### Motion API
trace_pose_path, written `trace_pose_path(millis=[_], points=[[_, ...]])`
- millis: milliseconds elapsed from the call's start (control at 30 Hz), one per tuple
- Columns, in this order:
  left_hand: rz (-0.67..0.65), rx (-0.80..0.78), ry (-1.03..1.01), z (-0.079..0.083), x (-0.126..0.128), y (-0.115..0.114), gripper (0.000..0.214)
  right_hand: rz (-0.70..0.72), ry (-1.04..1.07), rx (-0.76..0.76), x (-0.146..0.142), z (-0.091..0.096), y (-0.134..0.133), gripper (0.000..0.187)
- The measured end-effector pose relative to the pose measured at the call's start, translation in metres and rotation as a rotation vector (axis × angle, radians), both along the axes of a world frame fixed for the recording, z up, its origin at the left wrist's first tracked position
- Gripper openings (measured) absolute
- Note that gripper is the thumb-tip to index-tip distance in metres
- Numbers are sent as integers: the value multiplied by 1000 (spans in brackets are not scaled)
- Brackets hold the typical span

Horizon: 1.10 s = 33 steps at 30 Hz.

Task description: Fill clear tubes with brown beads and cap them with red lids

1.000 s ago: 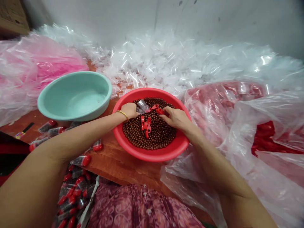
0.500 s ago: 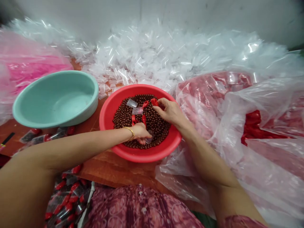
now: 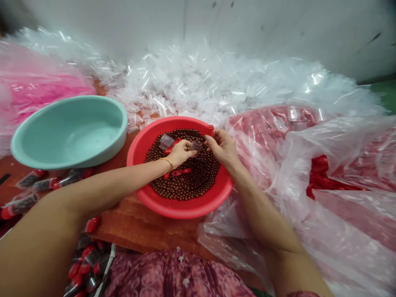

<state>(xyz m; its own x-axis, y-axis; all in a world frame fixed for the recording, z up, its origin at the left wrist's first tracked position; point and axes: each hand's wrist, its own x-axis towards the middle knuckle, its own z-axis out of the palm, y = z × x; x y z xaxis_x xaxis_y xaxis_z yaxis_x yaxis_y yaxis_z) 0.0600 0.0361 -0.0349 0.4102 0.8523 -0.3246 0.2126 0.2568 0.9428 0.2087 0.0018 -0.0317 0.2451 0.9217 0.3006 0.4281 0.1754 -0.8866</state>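
A red basin (image 3: 173, 208) full of small brown balls (image 3: 188, 183) sits on the wooden table in front of me. Both hands are over it. My left hand (image 3: 181, 152), with a gold bangle on the wrist, pinches a small clear tube (image 3: 196, 145) filled with brown balls. My right hand (image 3: 223, 145) is closed at the tube's other end, fingers meeting the left hand's. Several red caps (image 3: 181, 171) and an empty clear tube (image 3: 165, 141) lie on the balls.
An empty teal basin (image 3: 69, 132) stands to the left. A heap of clear tubes (image 3: 210, 82) lies behind. Plastic bags of red caps (image 3: 321, 173) spread at right, a pink bag (image 3: 40, 88) at far left. Filled capped tubes (image 3: 83, 264) lie near my lap.
My left hand rose from the near side of the basin, holding a filled tube, and met my right hand at the basin's far side. The camera view shifted slightly.
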Motion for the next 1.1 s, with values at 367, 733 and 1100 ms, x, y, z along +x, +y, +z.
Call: trace_pose_path(millis=[367,733,1100], points=[[-283,-176,-550,22,-51,-14,39,-2,107,-22,-5,4,-1,30],[-251,70,-551,24,-49,-3,32,88,11,6,-8,9,-10,25],[-352,43,-331,25,-50,-7,24,245,84,-122,-14,20,-21,38]])
